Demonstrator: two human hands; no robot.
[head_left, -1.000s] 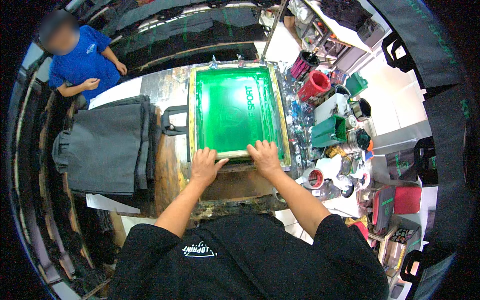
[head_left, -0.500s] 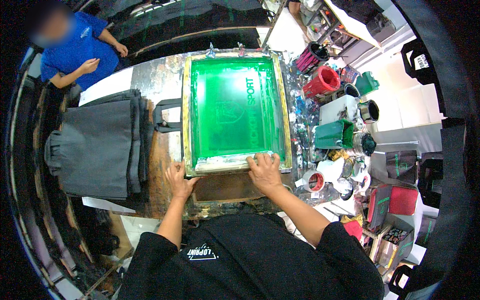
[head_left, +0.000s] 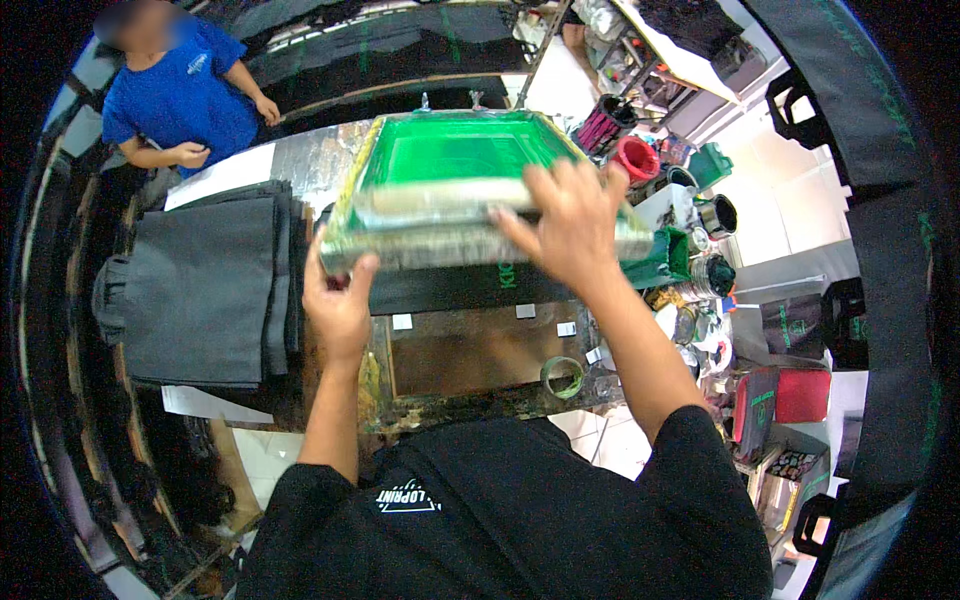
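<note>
Frame (head_left: 430, 252) with green mesh tilts above the worktop (head_left: 322, 162), its near edge raised over a dark cloth (head_left: 440, 290). The left hand (head_left: 340, 300) has its grip clenched on the frame's near left corner. The right hand (head_left: 578, 220) bends over the right end of a pale bar (head_left: 440, 200) (blur hides whether that grip is closed). A tape roll (head_left: 547, 380) stands near; folded dark bags (head_left: 200, 290) lie left.

With our left hand (head_left: 338, 300) gripping its near left corner, we hold the screen-printing frame (head_left: 440, 250) tilted above a black fabric bag (head_left: 440, 292), our right hand (head_left: 580, 228) at the squeegee (head_left: 440, 197) (rather blurred in our view).
</note>
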